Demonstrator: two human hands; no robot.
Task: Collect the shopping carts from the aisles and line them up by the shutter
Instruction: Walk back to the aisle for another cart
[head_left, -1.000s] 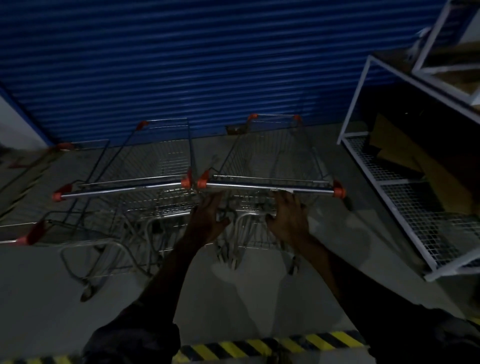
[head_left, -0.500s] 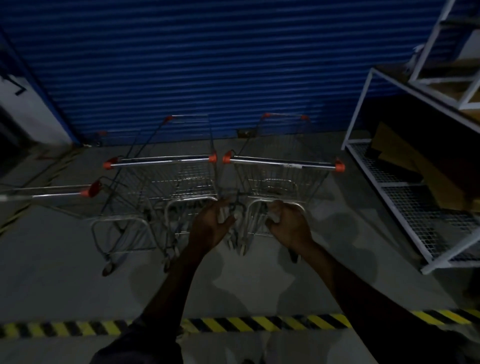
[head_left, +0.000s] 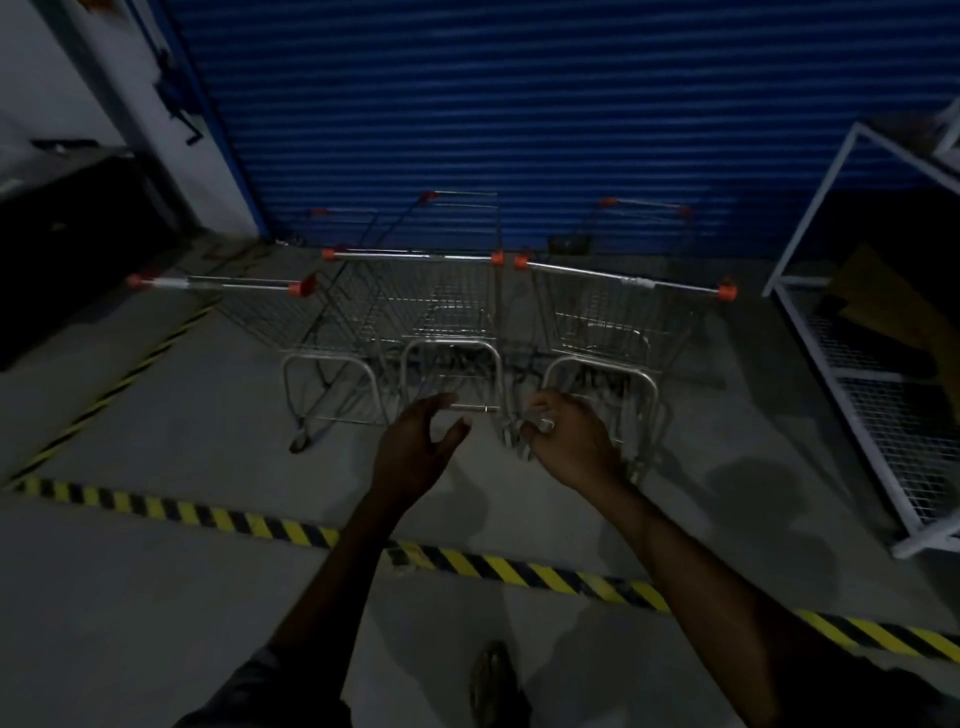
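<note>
Three wire shopping carts with orange-capped handles stand side by side facing the blue shutter: a left cart, a middle cart and a right cart. My left hand hangs in the air in front of the middle cart, fingers apart, holding nothing. My right hand hovers in front of the right cart with fingers loosely curled, apart from its handle. Both hands are well short of the carts.
A white wire shelf rack with cardboard stands at the right. Yellow-black hazard tape crosses the grey floor below my arms. A dark counter sits at the left wall. My shoe shows at the bottom.
I have stepped back from the carts; both hands came off the right cart's handle and now hang free. A third cart on the left came fully into view.
</note>
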